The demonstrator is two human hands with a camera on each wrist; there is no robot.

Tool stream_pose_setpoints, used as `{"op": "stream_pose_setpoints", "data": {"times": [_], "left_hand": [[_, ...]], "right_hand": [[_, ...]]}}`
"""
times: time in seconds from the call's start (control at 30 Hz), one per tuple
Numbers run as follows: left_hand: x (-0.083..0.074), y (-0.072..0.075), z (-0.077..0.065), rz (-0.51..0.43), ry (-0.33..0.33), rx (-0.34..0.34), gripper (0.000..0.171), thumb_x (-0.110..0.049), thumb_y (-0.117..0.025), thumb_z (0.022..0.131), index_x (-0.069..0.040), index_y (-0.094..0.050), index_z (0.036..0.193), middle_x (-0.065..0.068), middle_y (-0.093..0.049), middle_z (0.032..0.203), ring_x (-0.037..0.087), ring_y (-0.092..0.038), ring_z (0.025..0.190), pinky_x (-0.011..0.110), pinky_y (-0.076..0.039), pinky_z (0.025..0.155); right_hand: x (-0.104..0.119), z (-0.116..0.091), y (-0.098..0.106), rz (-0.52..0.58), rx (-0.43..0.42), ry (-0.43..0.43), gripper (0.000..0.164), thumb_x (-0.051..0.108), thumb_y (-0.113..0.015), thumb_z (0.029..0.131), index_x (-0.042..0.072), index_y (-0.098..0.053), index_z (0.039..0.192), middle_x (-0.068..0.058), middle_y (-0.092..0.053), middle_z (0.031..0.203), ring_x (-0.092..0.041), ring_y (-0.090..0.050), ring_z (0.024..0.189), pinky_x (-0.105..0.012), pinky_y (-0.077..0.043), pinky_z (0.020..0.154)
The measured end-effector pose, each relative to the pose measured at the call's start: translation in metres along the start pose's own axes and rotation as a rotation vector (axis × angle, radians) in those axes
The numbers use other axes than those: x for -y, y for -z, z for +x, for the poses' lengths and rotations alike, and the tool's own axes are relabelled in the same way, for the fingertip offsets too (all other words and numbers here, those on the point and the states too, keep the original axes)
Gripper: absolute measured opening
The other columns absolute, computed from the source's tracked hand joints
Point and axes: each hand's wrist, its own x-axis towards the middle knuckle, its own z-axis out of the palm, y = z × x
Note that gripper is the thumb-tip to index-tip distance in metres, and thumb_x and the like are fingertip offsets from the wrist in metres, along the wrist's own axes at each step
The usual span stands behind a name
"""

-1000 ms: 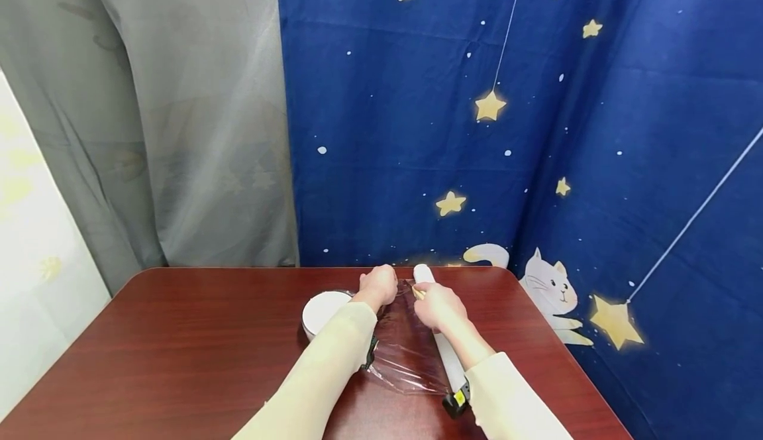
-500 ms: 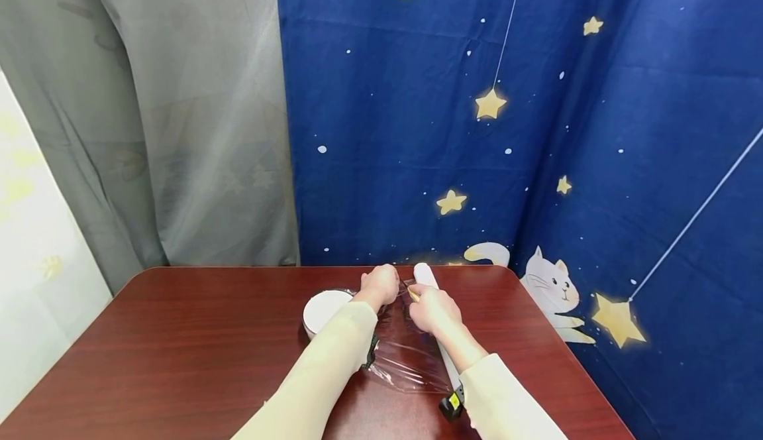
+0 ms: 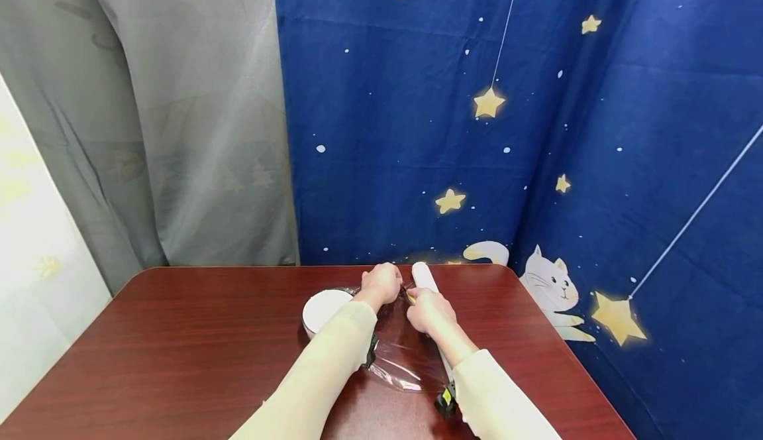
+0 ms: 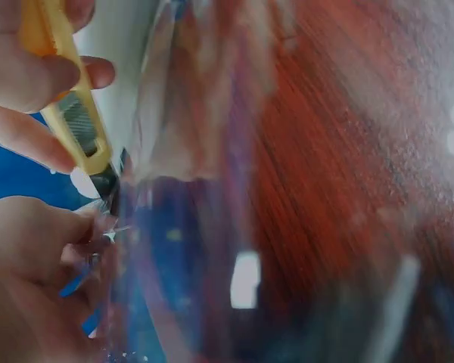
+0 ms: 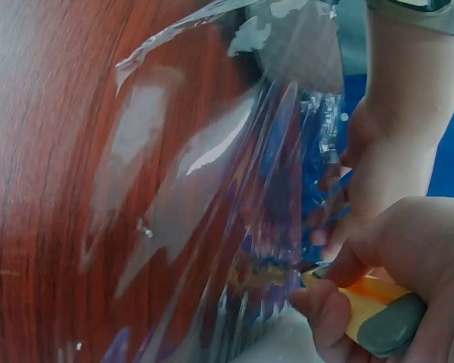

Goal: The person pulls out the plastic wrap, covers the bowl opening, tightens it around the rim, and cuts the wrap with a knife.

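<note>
My right hand [image 3: 432, 310] grips a yellow utility knife [image 4: 79, 125] with a grey slider, its blade end at the clear plastic wrap [image 5: 212, 162]. Beside it, my left hand [image 3: 382, 283] pinches the gathered edge of the wrap at the far side of the table. In the right wrist view the wrap fans out in creases from where both hands meet. The white roll [image 3: 421, 274] of the wrap lies lengthwise under my right forearm. Left of my left forearm stands a round bowl [image 3: 322, 311], white inside, partly hidden by the sleeve.
The reddish-brown wooden table [image 3: 208, 347] extends to the left and toward me. Its far edge lies close beyond both hands. A grey curtain [image 3: 203, 128] and a blue star-patterned curtain [image 3: 387, 128] hang behind it.
My right hand with the utility knife has moved left and slightly toward me, along the wrap, its blade now close by the left hand. My left hand has shifted only slightly right.
</note>
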Motion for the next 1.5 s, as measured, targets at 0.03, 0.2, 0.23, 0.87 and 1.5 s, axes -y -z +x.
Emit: {"op": "stream_pose_setpoints", "data": {"times": [0.03,0.2,0.23,0.87,1.5], "left_hand": [[0.004,-0.006,0.007,-0.003,0.001,0.001,0.016,-0.017,-0.068,0.099,-0.027,-0.078,0.091,-0.003,-0.078,0.099,0.025,-0.072,0.103,0.056,-0.049,0.102],[-0.004,0.012,-0.007,-0.026,0.019,0.029,0.017,-0.015,-0.068,0.100,-0.023,-0.076,0.087,-0.001,-0.077,0.096,0.026,-0.072,0.101,0.055,-0.050,0.104],[-0.010,0.024,-0.018,-0.039,0.031,0.044,0.017,-0.013,-0.067,0.100,-0.020,-0.075,0.087,0.000,-0.077,0.095,0.026,-0.072,0.101,0.056,-0.049,0.106],[0.001,0.009,-0.009,-0.103,-0.005,0.026,0.021,-0.022,-0.063,0.107,-0.023,-0.077,0.091,-0.005,-0.079,0.098,0.022,-0.074,0.103,0.056,-0.050,0.104],[0.018,-0.014,0.015,-0.111,-0.021,-0.032,0.020,-0.033,-0.066,0.105,-0.029,-0.079,0.090,-0.009,-0.081,0.102,0.020,-0.074,0.104,0.055,-0.053,0.096]], "right_hand": [[0.000,0.001,-0.001,0.008,0.008,-0.008,0.057,0.013,-0.066,0.091,0.023,-0.072,0.147,-0.012,-0.076,0.139,-0.034,-0.075,0.101,-0.046,-0.059,0.074],[-0.002,0.001,0.002,0.086,0.053,-0.038,0.059,0.010,-0.062,0.093,0.021,-0.068,0.151,-0.016,-0.079,0.123,-0.024,-0.067,0.059,-0.034,-0.054,0.048],[-0.002,0.000,0.003,0.096,0.064,-0.041,0.060,0.010,-0.061,0.094,0.021,-0.067,0.152,-0.017,-0.080,0.113,-0.022,-0.065,0.054,-0.032,-0.053,0.046],[0.012,-0.014,0.028,0.057,0.111,-0.005,0.049,0.011,-0.060,0.095,0.016,-0.072,0.142,-0.004,-0.066,0.060,-0.017,-0.067,0.043,-0.032,-0.050,0.042],[0.011,-0.017,0.033,0.036,0.135,-0.016,0.022,0.008,-0.058,0.096,0.013,-0.074,0.111,-0.007,-0.064,0.055,-0.018,-0.062,0.041,-0.032,-0.047,0.042]]}}
